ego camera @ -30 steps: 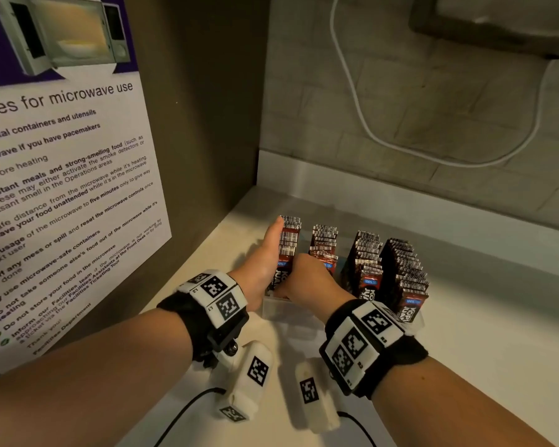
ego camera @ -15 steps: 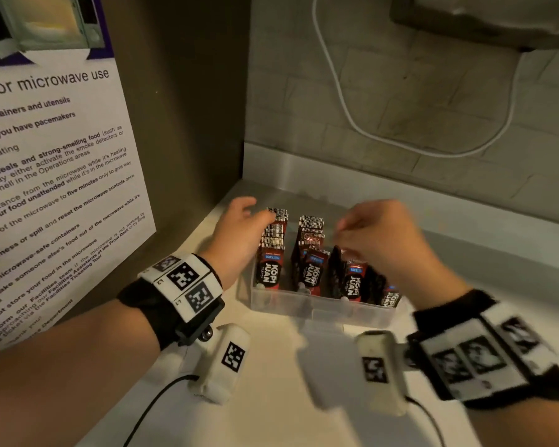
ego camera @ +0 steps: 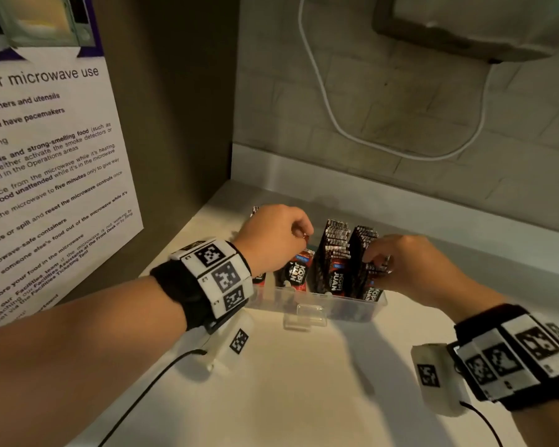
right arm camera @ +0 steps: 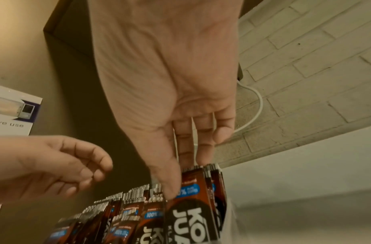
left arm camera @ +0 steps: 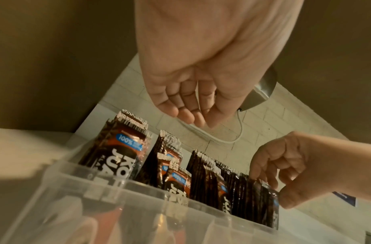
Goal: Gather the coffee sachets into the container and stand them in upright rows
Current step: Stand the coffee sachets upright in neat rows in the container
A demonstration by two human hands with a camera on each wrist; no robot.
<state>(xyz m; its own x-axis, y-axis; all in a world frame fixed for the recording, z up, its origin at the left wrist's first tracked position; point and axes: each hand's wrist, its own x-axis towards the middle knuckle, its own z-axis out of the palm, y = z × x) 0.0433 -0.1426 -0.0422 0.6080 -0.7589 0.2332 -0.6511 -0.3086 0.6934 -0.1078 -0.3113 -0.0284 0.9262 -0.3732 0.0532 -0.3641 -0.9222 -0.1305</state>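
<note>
A clear plastic container (ego camera: 352, 309) sits on the pale surface (ego camera: 304, 382), near the corner by the wall. Dark coffee sachets (ego camera: 334, 253) stand up inside it in rows, side by side.

The right hand (ego camera: 410, 269) is at the row on the right end. Its thumb (right arm camera: 170, 181) and fingers pinch the tops of the sachets there, with the thumb on the front of the nearest one. The front sachets in that row lean a little.

The left hand (ego camera: 271, 237) hangs just above the rows on the left side. Its fingers (left arm camera: 186, 107) are loosely curled and hold nothing. It does not touch the sachets.

Both wrists wear black bands with white squares. A poster about microwave use (ego camera: 46, 156) hangs on the brown side wall. A white cable (ego camera: 336, 124) loops across the brick wall behind.
</note>
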